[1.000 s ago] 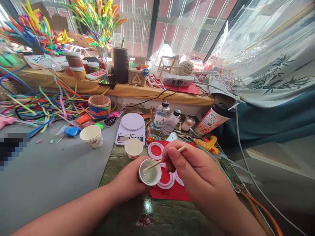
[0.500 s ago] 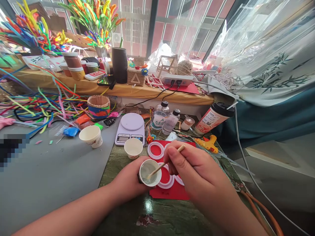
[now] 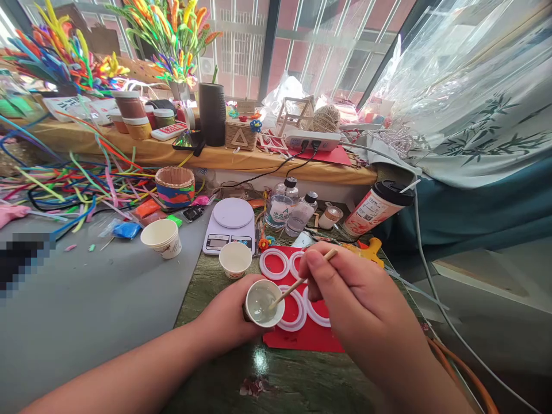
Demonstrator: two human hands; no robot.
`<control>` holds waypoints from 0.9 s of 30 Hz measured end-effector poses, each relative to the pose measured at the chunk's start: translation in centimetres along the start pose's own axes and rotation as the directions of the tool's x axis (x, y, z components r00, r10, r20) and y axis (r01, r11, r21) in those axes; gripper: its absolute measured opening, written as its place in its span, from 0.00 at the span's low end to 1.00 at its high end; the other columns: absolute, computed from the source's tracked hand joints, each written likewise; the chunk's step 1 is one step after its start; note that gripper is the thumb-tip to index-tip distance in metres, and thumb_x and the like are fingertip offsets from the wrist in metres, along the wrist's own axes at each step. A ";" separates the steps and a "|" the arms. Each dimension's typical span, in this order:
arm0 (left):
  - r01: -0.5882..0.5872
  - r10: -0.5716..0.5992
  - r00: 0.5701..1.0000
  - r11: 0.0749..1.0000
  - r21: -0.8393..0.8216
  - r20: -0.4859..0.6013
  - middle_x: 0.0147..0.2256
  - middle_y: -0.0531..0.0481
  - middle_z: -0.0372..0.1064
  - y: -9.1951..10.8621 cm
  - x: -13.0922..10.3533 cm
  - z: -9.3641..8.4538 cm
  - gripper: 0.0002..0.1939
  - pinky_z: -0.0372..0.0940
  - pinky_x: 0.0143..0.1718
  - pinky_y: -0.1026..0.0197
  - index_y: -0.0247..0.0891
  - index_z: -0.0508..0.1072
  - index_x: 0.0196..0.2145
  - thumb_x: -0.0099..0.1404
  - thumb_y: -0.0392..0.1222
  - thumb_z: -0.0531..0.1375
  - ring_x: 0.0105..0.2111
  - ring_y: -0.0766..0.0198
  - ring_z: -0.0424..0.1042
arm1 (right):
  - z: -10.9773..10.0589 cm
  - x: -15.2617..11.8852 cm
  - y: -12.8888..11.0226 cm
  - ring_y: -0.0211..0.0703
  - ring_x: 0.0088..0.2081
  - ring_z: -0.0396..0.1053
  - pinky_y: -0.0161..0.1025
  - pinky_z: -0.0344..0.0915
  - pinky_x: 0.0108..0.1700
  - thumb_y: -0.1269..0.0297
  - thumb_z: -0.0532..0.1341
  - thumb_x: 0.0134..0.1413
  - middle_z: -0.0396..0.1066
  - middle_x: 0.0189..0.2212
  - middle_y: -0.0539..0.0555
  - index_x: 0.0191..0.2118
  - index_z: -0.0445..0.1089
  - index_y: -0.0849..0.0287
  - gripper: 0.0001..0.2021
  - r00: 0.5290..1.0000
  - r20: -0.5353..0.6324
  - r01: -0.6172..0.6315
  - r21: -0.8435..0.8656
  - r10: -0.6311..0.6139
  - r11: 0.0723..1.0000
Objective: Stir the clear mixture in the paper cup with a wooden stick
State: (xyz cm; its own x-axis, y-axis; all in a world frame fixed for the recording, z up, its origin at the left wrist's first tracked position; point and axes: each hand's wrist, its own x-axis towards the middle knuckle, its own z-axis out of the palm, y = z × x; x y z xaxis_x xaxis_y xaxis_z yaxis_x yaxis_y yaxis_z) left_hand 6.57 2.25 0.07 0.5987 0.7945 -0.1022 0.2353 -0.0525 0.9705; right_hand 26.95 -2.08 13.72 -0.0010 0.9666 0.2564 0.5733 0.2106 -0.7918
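My left hand (image 3: 235, 307) is wrapped round a white paper cup (image 3: 282, 313) that holds a clear, bubbly liquid. Between the thumb and fingers of my right hand (image 3: 340, 287) is a thin wooden stick (image 3: 291, 290), its lower tip in the liquid near the cup's right side. Several white ring-shaped moulds (image 3: 275, 264) lie on a red sheet (image 3: 302, 342) beyond and beside the cup, some partly hidden by my right hand. Just behind the held cup, another paper cup (image 3: 235, 260) stands on the dark table.
Behind stand a white scale (image 3: 228, 227), two clear bottles (image 3: 299, 215) and a small jar (image 3: 331, 216). Stacked paper cups (image 3: 161, 238) are at the left. A yellow glue gun (image 3: 371, 252) and a tilted drink cup (image 3: 375, 207) are at the right, near a hanging cable.
My right hand and the stick have shifted to the right, the tip moving towards the cup's right side. More of the moulds shows. My left hand keeps its hold on the cup.
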 end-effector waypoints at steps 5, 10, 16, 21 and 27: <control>-0.013 0.014 1.000 1.000 0.025 -0.012 0.53 0.46 0.83 -0.2 0.0 0.0 0.26 0.76 0.53 0.50 0.44 0.78 0.56 0.60 0.41 0.75 0.52 0.46 0.82 | 0.4 0.2 0.5 0.42 0.30 0.72 0.38 0.65 0.32 0.55 0.54 0.84 0.74 0.28 0.49 0.34 0.72 0.53 0.21 0.999 -0.047 0.001 0.050 0.002 0.999; -0.013 0.013 1.000 1.000 0.022 0.001 0.52 0.47 0.83 -0.3 -0.1 0.0 0.25 0.76 0.51 0.51 0.44 0.78 0.56 0.61 0.41 0.75 0.50 0.48 0.82 | 0.1 0.0 0.3 0.41 0.28 0.70 0.37 0.65 0.30 0.53 0.54 0.84 0.72 0.27 0.49 0.31 0.70 0.53 0.23 0.994 0.104 0.009 0.092 -0.019 0.996; -0.018 0.018 1.000 0.999 0.032 -0.012 0.53 0.46 0.83 0.1 -0.1 -0.2 0.26 0.75 0.54 0.49 0.44 0.79 0.55 0.59 0.41 0.74 0.51 0.46 0.82 | -0.2 0.3 0.8 0.41 0.26 0.68 0.37 0.63 0.29 0.56 0.55 0.84 0.70 0.24 0.48 0.35 0.73 0.53 0.21 0.994 -0.110 -0.018 0.009 0.019 1.000; -0.004 0.004 1.000 1.000 0.016 -0.008 0.54 0.46 0.83 -0.3 -0.1 0.0 0.27 0.76 0.53 0.49 0.44 0.78 0.57 0.60 0.43 0.75 0.52 0.46 0.82 | 0.5 -0.2 -0.2 0.39 0.28 0.71 0.35 0.65 0.31 0.57 0.55 0.84 0.73 0.27 0.48 0.34 0.72 0.53 0.21 0.996 0.009 0.082 0.089 -0.083 0.993; -0.005 0.005 1.000 1.000 0.020 -0.015 0.53 0.46 0.83 0.0 -0.1 0.0 0.26 0.76 0.53 0.49 0.44 0.78 0.55 0.60 0.42 0.75 0.51 0.46 0.82 | 0.1 0.0 0.0 0.39 0.24 0.65 0.37 0.60 0.28 0.58 0.56 0.83 0.68 0.22 0.46 0.30 0.69 0.53 0.22 0.996 -0.086 0.027 -0.018 -0.028 0.999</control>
State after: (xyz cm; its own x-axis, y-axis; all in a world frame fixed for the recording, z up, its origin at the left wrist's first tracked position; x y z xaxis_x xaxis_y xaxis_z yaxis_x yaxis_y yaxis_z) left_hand 6.51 2.20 0.07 0.5879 0.8035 -0.0941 0.2481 -0.0684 0.9663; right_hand 26.87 -2.11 13.68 0.0532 0.9442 0.3251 0.5876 0.2336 -0.7747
